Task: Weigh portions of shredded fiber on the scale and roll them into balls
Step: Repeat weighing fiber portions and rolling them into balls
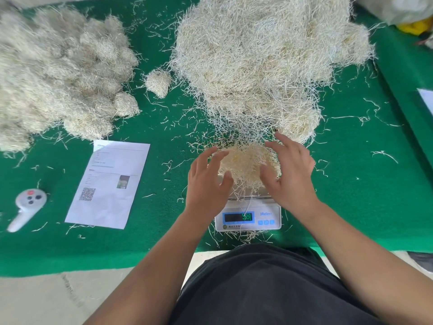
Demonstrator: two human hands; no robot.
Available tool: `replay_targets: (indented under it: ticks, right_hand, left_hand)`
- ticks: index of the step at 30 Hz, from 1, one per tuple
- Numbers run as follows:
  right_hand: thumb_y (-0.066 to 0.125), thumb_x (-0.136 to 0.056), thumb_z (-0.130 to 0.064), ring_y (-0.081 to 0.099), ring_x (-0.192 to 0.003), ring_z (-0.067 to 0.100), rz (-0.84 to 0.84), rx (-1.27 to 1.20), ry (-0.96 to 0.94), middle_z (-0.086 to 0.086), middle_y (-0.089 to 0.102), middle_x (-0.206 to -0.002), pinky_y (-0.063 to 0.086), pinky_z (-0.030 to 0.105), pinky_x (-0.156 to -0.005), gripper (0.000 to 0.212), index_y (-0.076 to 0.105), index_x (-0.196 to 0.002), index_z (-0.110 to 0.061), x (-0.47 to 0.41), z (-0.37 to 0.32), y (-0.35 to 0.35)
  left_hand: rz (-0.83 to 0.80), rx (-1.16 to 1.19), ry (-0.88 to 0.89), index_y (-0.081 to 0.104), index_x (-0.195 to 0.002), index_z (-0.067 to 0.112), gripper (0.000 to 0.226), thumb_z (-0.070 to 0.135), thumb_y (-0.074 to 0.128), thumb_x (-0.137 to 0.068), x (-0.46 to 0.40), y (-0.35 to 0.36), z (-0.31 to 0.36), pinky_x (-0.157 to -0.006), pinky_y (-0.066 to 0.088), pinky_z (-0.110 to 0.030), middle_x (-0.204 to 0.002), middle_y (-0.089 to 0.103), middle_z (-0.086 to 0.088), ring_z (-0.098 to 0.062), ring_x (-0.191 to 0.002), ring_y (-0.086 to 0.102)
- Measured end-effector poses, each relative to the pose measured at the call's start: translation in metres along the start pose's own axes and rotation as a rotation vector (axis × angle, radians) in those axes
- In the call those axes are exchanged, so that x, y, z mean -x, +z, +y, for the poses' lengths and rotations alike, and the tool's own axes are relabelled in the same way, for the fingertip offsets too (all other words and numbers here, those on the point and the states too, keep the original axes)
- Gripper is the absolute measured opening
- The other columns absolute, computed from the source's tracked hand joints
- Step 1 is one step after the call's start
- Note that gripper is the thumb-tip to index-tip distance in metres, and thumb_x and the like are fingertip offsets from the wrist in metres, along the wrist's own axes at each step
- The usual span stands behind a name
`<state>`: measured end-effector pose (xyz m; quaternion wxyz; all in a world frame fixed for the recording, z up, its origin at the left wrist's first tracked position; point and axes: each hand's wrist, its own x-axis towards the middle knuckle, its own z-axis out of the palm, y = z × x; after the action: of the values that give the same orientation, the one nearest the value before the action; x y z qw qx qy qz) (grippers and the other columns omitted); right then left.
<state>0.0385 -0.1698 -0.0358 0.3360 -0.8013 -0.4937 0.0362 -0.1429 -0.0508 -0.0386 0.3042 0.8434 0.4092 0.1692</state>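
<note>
— Where's the portion?
— The fiber clump (246, 164) sits on the scale (248, 215), at six o'clock from the loose heap (262, 55).
— The hands?
— Left hand (207, 178) and right hand (289, 171) flank it, fingers spread wide, gripping nothing.

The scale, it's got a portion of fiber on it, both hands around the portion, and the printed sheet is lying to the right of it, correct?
Not quite. In the head view the printed sheet lies left of the scale, not right. The rest holds.

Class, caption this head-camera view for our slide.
Both open hands, left hand and right hand, flank a fiber portion on the scale.
</note>
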Motion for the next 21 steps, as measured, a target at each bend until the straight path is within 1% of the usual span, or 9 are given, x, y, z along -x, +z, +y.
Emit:
replay_targets:
  ticks: [3, 6, 8, 10, 13, 16, 17, 19, 21]
  right_hand:
    - [0.061, -0.087, -0.064, 0.032, -0.143, 0.025, -0.249, 0.120, 0.079, -0.003, 0.037, -0.160, 0.026, 0.052, -0.114, 0.078, 0.035, -0.153, -0.031, 0.002, 0.007, 0.008]
    - [0.073, -0.088, -0.048, 0.048, -0.132, 0.029, -0.392, 0.268, 0.127, 0.001, 0.056, -0.145, 0.039, 0.056, -0.110, 0.072, 0.042, -0.149, -0.027, -0.001, 0.017, 0.018]
    - [0.077, -0.088, -0.029, 0.064, -0.110, 0.029, -0.330, 0.208, 0.165, 0.001, 0.069, -0.116, 0.052, 0.052, -0.100, 0.048, 0.058, -0.132, -0.026, -0.010, 0.025, 0.017]
    - [0.074, -0.088, -0.013, 0.068, -0.095, 0.028, -0.279, 0.148, 0.190, 0.003, 0.070, -0.103, 0.057, 0.046, -0.088, 0.035, 0.064, -0.120, -0.023, -0.016, 0.032, 0.014]
    - [0.065, -0.095, -0.012, 0.064, -0.078, 0.016, -0.240, -0.025, 0.306, 0.005, 0.068, -0.104, 0.048, 0.027, -0.070, 0.035, 0.060, -0.130, -0.015, -0.023, 0.039, 0.010]
    - [0.060, -0.099, -0.024, 0.058, -0.057, 0.004, -0.242, -0.237, 0.531, -0.003, 0.063, -0.085, 0.040, 0.022, -0.049, 0.050, 0.043, -0.146, -0.022, -0.026, 0.041, 0.012]
    - [0.060, -0.100, -0.026, 0.058, -0.056, 0.004, -0.245, -0.350, 0.602, -0.004, 0.062, -0.086, 0.043, 0.020, -0.046, 0.056, 0.036, -0.151, -0.026, -0.025, 0.041, 0.012]
    - [0.060, -0.101, -0.032, 0.064, -0.077, 0.006, -0.255, -0.488, 0.659, -0.004, 0.065, -0.104, 0.049, 0.012, -0.059, 0.056, 0.035, -0.151, -0.031, -0.024, 0.041, 0.012]
    - [0.057, -0.102, -0.041, 0.067, -0.096, 0.009, -0.294, -0.483, 0.611, -0.004, 0.066, -0.122, 0.053, 0.023, -0.077, 0.044, 0.048, -0.143, -0.028, -0.019, 0.039, 0.016]
  left_hand:
    - [-0.230, -0.143, -0.002, 0.030, -0.154, 0.042, 0.063, 0.049, 0.056, -0.097, -0.003, 0.010, -0.004, -0.122, 0.025, -0.051, -0.167, 0.022, 0.002, -0.029, -0.151, 0.025]
    - [-0.333, -0.312, 0.045, 0.029, -0.157, 0.036, 0.069, 0.048, 0.062, -0.097, -0.008, 0.021, -0.009, -0.122, 0.026, -0.051, -0.166, 0.027, -0.005, -0.034, -0.149, 0.032]
    - [-0.285, -0.312, 0.036, 0.039, -0.153, 0.036, 0.060, 0.038, 0.064, -0.098, -0.013, 0.023, -0.016, -0.118, 0.033, -0.047, -0.154, 0.045, -0.002, -0.028, -0.139, 0.046]
    - [-0.218, -0.291, 0.028, 0.053, -0.144, 0.035, 0.045, 0.027, 0.063, -0.100, -0.019, 0.022, -0.023, -0.113, 0.038, -0.042, -0.140, 0.057, 0.002, -0.022, -0.128, 0.054]
    - [-0.146, -0.168, -0.061, 0.062, -0.130, 0.030, 0.032, 0.020, 0.063, -0.100, -0.026, 0.018, -0.029, -0.097, 0.047, -0.037, -0.126, 0.062, 0.003, -0.016, -0.107, 0.060]
    - [-0.103, 0.021, -0.154, 0.058, -0.131, 0.031, 0.031, 0.021, 0.061, -0.102, -0.029, 0.016, -0.034, -0.086, 0.043, -0.031, -0.128, 0.061, 0.005, -0.011, -0.103, 0.058]
    - [-0.099, 0.095, -0.189, 0.055, -0.132, 0.033, 0.033, 0.021, 0.060, -0.102, -0.029, 0.015, -0.035, -0.087, 0.045, -0.032, -0.129, 0.062, 0.005, -0.011, -0.103, 0.058]
    - [-0.097, 0.219, -0.267, 0.049, -0.134, 0.036, 0.036, 0.022, 0.059, -0.103, -0.030, 0.015, -0.035, -0.081, 0.053, -0.036, -0.126, 0.061, 0.005, -0.012, -0.095, 0.063]
    - [-0.131, 0.303, -0.315, 0.048, -0.133, 0.039, 0.037, 0.022, 0.058, -0.103, -0.030, 0.017, -0.033, -0.068, 0.060, -0.038, -0.125, 0.060, 0.005, -0.010, -0.078, 0.068]
